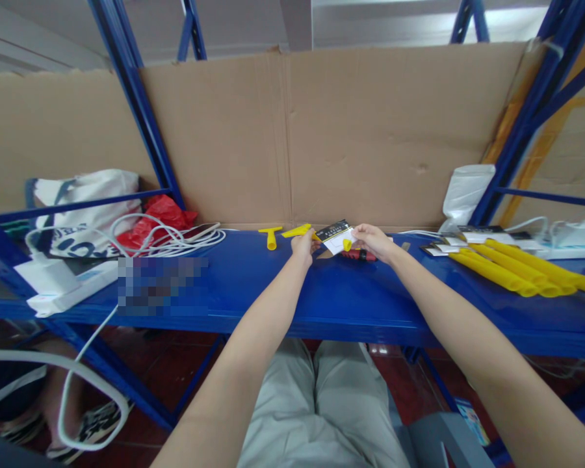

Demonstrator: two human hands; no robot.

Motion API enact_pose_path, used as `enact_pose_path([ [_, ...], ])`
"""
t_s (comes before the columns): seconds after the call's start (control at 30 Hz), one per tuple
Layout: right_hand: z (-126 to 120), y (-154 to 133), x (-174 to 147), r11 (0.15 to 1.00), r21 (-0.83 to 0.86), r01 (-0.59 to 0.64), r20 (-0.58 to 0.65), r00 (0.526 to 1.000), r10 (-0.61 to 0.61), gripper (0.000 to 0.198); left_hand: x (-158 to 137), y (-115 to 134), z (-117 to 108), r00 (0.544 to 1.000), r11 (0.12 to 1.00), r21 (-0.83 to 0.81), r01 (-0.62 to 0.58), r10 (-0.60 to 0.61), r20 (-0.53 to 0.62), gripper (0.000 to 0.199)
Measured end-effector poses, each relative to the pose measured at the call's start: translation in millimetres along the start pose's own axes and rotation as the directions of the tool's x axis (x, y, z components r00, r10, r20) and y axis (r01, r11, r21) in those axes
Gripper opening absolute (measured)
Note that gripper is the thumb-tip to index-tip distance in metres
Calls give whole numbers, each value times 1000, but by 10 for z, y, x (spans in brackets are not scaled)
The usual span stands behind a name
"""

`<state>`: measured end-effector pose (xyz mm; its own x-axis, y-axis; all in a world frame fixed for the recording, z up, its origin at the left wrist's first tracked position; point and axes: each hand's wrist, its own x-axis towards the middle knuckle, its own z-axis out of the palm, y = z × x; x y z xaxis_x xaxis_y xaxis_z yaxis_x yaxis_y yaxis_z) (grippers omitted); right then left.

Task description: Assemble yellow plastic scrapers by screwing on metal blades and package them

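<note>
My left hand point(304, 246) is closed on the left side of a black-and-white printed card point(335, 235). A yellow plastic piece point(296, 231) sticks out beyond its fingers; whether the hand grips it too is unclear. The right edge of the card is pinched in my right hand point(371, 240). Against the card's white part shows a small yellow tube end point(347, 245); I cannot tell whether it joins the other yellow piece. Just below the card, a red-and-black tool point(359, 255) lies on the blue shelf. Left of my hands rests a yellow T-shaped piece point(271, 238).
Several long yellow tubes point(511, 270) with cards lie at the right. A white plastic bag point(468, 192) leans by the right post. At the left are coiled white cables point(188, 242), a red bag point(163, 218), a cloth bag point(92, 208) and a power strip point(85, 286). Cardboard point(361, 136) backs the shelf.
</note>
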<state>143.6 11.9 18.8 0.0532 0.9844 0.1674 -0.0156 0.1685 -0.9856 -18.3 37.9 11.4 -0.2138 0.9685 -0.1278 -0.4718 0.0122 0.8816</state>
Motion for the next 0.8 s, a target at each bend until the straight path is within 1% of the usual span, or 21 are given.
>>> enact_pose_path([
  [0.1,30,1,-4,1000,-11,17,-12,1000,-17,25,18,-27,24,999,1000,7,13,-13,42,6],
  [0.2,43,-6,-12,1000,-18,24,-27,999,-25,24,20,-65,44,993,999,42,24,-28,115,2],
  [0.23,46,-10,-16,1000,-18,20,-34,999,-21,23,13,-76,48,990,998,54,22,-30,138,4],
  [0.33,54,-21,-28,1000,-21,9,-47,999,-10,21,-26,-98,58,977,998,67,-5,-9,212,7],
  [0.47,51,-22,-29,999,-31,19,-39,999,-20,23,-62,-123,72,946,994,99,-47,12,325,10],
  [0.57,36,-17,-14,999,-30,30,-58,998,-32,22,-46,-139,83,932,984,163,-68,5,362,13],
  [0.67,18,-21,3,999,-4,37,-92,995,-38,21,-29,-125,85,932,976,204,-72,-7,362,27],
  [0.8,13,-33,10,999,17,46,-123,991,-43,23,-50,-56,64,917,982,179,-53,-23,398,54],
])
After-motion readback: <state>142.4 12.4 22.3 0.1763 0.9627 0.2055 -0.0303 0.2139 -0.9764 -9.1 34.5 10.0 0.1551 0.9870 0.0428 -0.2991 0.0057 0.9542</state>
